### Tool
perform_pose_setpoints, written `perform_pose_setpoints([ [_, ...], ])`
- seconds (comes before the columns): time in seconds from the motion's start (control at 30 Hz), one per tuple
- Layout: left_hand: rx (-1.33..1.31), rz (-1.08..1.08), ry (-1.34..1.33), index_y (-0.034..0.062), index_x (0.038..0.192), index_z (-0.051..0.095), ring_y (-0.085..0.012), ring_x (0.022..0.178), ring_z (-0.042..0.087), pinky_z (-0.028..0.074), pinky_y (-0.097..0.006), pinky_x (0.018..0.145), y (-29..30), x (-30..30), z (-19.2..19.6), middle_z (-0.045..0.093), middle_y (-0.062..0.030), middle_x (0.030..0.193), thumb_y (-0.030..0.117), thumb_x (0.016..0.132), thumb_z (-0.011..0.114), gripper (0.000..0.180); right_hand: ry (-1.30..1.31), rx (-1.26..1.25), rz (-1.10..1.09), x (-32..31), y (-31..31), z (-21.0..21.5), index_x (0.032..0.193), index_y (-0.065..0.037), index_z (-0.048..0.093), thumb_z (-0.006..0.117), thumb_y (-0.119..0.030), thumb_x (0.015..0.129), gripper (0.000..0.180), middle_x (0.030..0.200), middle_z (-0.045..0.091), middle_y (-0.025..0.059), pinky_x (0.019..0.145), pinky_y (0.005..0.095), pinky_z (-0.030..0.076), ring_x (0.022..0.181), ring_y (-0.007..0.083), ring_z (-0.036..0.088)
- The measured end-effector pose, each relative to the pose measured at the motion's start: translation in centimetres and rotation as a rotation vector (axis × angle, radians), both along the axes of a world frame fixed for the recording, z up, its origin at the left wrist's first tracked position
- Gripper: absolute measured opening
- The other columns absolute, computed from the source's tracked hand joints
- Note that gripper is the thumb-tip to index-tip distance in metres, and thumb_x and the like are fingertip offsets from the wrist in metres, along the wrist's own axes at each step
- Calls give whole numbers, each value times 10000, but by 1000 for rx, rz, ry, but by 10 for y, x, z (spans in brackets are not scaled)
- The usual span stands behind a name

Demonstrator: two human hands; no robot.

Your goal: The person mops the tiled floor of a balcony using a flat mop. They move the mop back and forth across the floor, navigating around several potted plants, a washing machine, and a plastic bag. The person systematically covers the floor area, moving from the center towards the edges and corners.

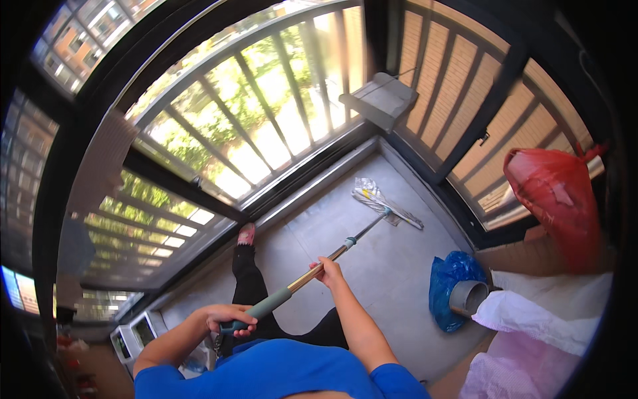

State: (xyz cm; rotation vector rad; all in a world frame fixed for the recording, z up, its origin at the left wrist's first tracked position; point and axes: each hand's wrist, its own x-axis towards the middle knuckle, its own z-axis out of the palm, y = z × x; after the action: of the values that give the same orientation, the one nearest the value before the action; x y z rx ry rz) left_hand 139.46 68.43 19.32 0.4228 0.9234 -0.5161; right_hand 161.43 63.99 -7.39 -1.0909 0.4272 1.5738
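At the near left, a white container [131, 338] with dark openings stands low beside the window frame. Next to it the left hand [229, 319] has its fingers closed around the green-grey grip at the near end of the mop [300, 280]. Beyond, a leg in black trousers [247, 272] stretches out to a foot in a pink slipper [246, 233], near the sill below a barred railing [254, 85] with greenery outside. Further right, the right hand [327, 272] is curled around the gold-coloured part of the pole; its fingers are partly hidden, so I cannot tell how tightly they press. The mop slants from near left to far right across the grey floor [299, 229], its flat head [404, 218] down in the far area, with a shiny, crinkled pale sheet [365, 191] at it. At the right, a blue bag [442, 279] lies against a grey cylinder [460, 297], a pale sack [518, 312] lies nearer, and a red bag [555, 186] is at the far right
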Motion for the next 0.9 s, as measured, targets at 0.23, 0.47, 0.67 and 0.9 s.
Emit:
perform_pose_setpoints([
  [0.23,31,-265,143,94,839,441,-81,563,454,382,-191,459,97,-48,-22,471,-31,707,328,802,494,243,358,-43,-769,-52,81,-37,710,-31,392,413,-273,823,268,581,451,78,544,345,471,514,203,468],
  [0.47,149,-305,72,70,912,414,-91,552,450,380,-211,469,149,6,-88,463,-28,688,254,820,476,216,-160,-350,-591,9,154,-94,597,-56,358,376,-355,840,387,433,353,36,306,291,341,316,156,356],
  [0.67,144,-338,42,67,931,348,-114,469,444,352,-203,374,238,43,-77,449,-63,641,232,838,434,209,-250,-477,-528,39,229,-95,602,-50,377,346,-357,846,393,412,372,45,293,295,338,306,172,384],
  [0.9,82,-348,112,93,995,340,-125,446,448,347,-206,354,242,45,-52,451,-62,601,231,849,407,211,-217,-453,-494,30,234,-70,594,-46,365,331,-366,845,408,408,382,62,299,316,346,309,189,402],
])
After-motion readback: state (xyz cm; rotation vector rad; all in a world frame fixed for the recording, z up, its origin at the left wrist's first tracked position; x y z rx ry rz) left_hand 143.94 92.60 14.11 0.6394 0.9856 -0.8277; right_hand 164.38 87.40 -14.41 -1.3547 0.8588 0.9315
